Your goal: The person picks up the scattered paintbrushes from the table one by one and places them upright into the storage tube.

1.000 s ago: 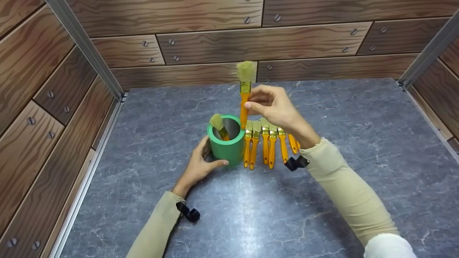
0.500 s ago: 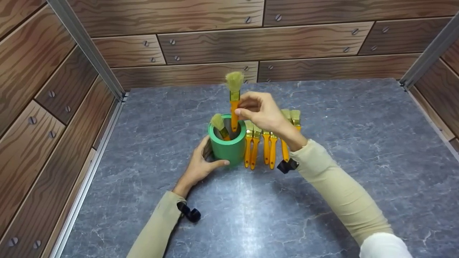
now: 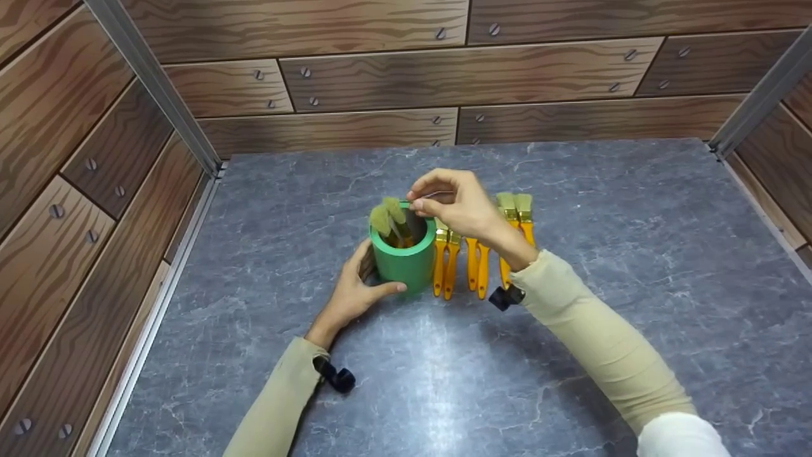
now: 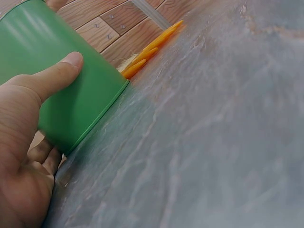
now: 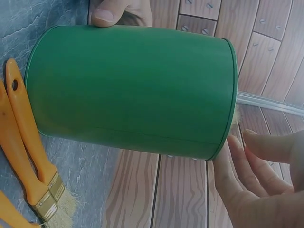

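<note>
Upright on the tabletop stands a green can (image 3: pixel 409 270), open at the top. My left hand (image 3: pixel 350 289) grips it from the left, thumb across the near side and fingers behind, as the left wrist view also shows. Two paintbrushes lean inside the can, bristles (image 3: pixel 380 219) up at the left of the rim; their handles are mostly hidden. My right hand (image 3: pixel 462 202) hovers at the far right of the rim, thumb and fingertips apart with nothing between them. In the right wrist view, its fingers lie close by the can's mouth.
Several paintbrushes with orange handles (image 3: pixel 450 273) lie in a row right of the can, bristles pointing away; my right forearm covers part of them. The grey marbled tabletop (image 3: pixel 254 254) is bordered by wood-patterned walls (image 3: pixel 469 76) at the back and sides.
My right hand has moved left over the can, lowered a paintbrush into it handle first, and let go. That brush now leans beside the other one. The left hand has stayed on the can.
</note>
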`<state>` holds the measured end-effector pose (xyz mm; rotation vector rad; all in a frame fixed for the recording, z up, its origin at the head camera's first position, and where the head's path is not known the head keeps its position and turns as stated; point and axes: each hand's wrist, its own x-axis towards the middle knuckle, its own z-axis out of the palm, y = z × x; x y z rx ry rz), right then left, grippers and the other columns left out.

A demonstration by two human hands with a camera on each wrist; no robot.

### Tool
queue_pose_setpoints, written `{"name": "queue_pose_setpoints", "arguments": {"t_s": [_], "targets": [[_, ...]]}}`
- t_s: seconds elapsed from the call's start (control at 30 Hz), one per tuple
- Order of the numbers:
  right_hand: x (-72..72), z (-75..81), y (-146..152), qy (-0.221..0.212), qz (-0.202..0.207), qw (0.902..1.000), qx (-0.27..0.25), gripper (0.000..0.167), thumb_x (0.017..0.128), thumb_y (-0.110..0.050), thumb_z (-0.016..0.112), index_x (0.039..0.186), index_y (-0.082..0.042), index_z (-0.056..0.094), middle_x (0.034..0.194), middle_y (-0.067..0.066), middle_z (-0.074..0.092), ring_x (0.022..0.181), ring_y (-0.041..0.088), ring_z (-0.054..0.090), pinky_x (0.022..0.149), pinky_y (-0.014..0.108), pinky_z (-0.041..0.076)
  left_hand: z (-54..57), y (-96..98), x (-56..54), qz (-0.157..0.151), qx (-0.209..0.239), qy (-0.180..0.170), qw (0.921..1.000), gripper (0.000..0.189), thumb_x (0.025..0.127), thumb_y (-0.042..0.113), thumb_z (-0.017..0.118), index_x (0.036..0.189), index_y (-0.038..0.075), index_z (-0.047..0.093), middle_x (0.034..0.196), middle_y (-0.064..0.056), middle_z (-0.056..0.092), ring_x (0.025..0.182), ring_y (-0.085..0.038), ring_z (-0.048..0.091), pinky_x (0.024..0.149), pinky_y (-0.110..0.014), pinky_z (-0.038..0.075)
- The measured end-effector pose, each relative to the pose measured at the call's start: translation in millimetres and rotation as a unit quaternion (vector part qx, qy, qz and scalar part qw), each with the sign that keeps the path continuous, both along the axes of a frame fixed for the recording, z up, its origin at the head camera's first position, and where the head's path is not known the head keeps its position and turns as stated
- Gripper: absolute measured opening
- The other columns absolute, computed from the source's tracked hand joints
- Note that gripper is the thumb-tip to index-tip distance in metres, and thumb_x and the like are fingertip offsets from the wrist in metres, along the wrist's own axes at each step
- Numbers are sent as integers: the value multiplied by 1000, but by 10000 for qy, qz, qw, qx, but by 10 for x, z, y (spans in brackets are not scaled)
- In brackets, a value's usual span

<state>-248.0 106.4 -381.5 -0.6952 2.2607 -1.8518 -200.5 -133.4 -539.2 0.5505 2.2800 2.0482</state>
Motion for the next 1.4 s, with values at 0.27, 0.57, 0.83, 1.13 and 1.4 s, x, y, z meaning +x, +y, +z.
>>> {"name": "queue_pose_setpoints", "arguments": {"t_s": [0.27,0.57,0.83,1.13,1.4], "targets": [[28,9,119,288,-115,9992,241,19,101,-3,73,120,1,74,120,20,76,108,34,77,95,45,66,2,12,19,4,7,-3,10000,103,84,17,94,168,25,34,166,0,48,155,-23,43,128,-46,39],[17,-3,292,365,-340,9973,539,24,102,-9,74,124,0,74,121,17,76,108,32,76,93,33,64,6,-5,9,83,11,45,10000,102,84,15,94,167,26,36,164,1,50,154,-21,45,129,-43,39],[7,-67,479,383,-590,9939,848,23,102,-12,74,123,-3,74,121,15,76,108,32,76,90,30,63,10,-3,16,78,-45,42,10000,102,83,17,95,167,25,36,164,1,50,154,-21,45,128,-43,39],[-35,-220,732,257,-933,9890,1123,23,100,-9,76,122,-1,74,120,17,76,105,30,76,86,26,62,-14,-4,24,100,-150,-7,9998,105,83,21,95,168,26,33,167,1,46,156,-22,43,129,-44,38],[-83,-393,973,269,-1119,9810,1560,25,99,-6,75,123,3,73,122,21,76,109,36,76,89,35,66,1,5,19,100,-120,16,9999,105,83,21,95,168,24,34,166,1,47,155,-20,43,129,-41,38]]}}
